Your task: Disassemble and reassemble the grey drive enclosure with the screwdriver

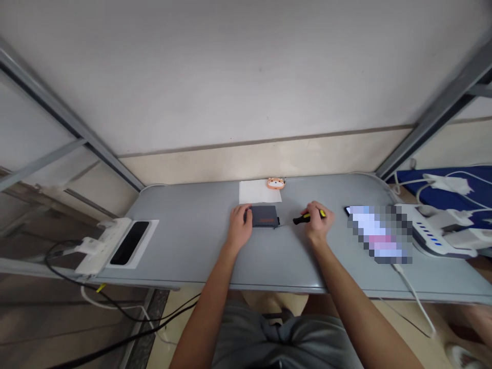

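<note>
One dark box (pixel 263 216), reddish lettering (pixel 266 220) illegible, sits on the gray desk (pixel 184 230), left end hidden by your clasping left hand (pixel 240 225), your right hand (pixel 317 220) gripping a black-and-yellow tool (pixel 302 219), tip indistinct.

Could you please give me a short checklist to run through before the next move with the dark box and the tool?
1. Left hand on the dark box: ok, at its left end.
2. Black-and-yellow tool in the right hand: ok, gripped by its handle.
3. Tool directed at the box: ok, it points toward the box's right end.
4. Tip touching the box: cannot tell, too small to see.
5. White paper out from under the box: ok, it lies behind it.
</note>
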`<move>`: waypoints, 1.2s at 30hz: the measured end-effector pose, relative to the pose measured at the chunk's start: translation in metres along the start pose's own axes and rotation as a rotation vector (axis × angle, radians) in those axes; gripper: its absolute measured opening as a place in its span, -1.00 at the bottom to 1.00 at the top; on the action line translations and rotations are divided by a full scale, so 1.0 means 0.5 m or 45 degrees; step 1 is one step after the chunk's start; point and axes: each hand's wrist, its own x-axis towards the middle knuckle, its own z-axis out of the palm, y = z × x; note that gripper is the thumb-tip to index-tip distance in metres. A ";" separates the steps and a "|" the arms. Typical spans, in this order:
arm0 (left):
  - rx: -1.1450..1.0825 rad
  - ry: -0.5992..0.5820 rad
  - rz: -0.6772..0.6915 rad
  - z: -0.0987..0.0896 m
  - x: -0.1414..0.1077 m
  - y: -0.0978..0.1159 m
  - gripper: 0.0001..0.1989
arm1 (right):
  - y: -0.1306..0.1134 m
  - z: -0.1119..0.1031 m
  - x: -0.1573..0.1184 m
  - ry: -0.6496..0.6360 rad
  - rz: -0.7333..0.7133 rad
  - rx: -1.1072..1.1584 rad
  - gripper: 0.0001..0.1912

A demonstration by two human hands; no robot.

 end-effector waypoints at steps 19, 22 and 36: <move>-0.014 0.069 -0.039 -0.001 0.004 0.000 -0.75 | -0.022 0.044 -0.065 -0.419 -0.141 -0.030 -0.62; -0.002 0.022 0.010 -0.016 -0.001 0.016 -0.75 | -0.025 0.043 -0.061 -0.373 -0.101 0.001 -0.62; 0.163 -0.112 0.180 -0.011 -0.012 0.029 -0.79 | -0.006 0.037 -0.009 -0.108 0.330 0.109 -0.55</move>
